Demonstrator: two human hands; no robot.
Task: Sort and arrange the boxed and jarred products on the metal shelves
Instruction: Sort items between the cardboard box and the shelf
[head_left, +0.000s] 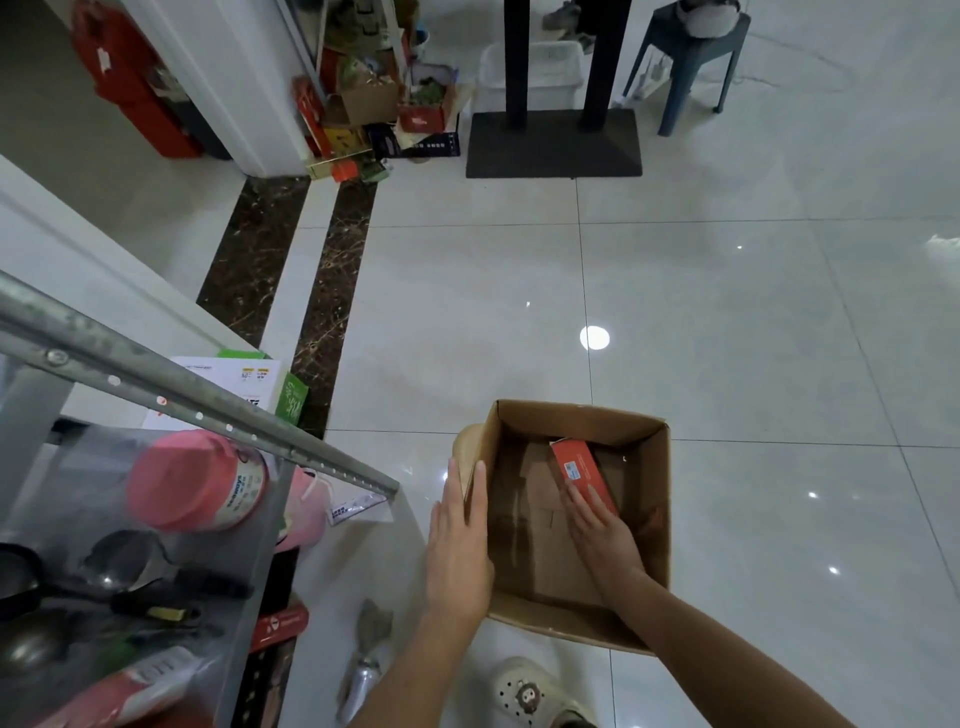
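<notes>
As left hand (457, 545) lies flat on carton (582, 413), right hand (602, 530), outstretched, touches red box (579, 467).

- My left grip (457, 551) lies flat, fingers straight and close together, pointing away from me, palm against the outer left wall of the cardboard box (647, 467).
- My right grip (602, 535) reaches down inside that box, back of the hand up, fingers stretched nearly straight, tips touching the near end of the small red box (576, 462).
- Both arms are bare: my left forearm (415, 670) rises from below, my right forearm (727, 649) slants in from the lower right.
</notes>
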